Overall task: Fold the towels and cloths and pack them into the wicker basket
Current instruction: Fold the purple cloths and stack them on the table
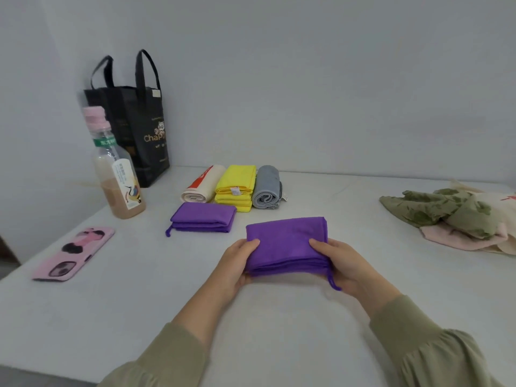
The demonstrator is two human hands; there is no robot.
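Note:
A folded purple cloth (pixel 287 241) sits in front of me over the white table (pixel 279 317). My left hand (pixel 237 263) grips its left edge, thumb on top. Its right edge is held by my right hand (pixel 340 263), thumb on top, with a purple loop hanging below. Behind it lie a second folded purple cloth (pixel 202 217), a rolled cream cloth (pixel 202 184), a folded yellow cloth (pixel 236 188) and a rolled grey cloth (pixel 266 188). Unfolded green and pink cloths (pixel 458 219) are heaped at the right. No wicker basket is in view.
A black tote bag (pixel 134 127) stands against the wall at the back left. In front of it stands a drink bottle (pixel 118 169) with a pink cap. A phone in a pink case (pixel 74 254) lies near the table's left edge.

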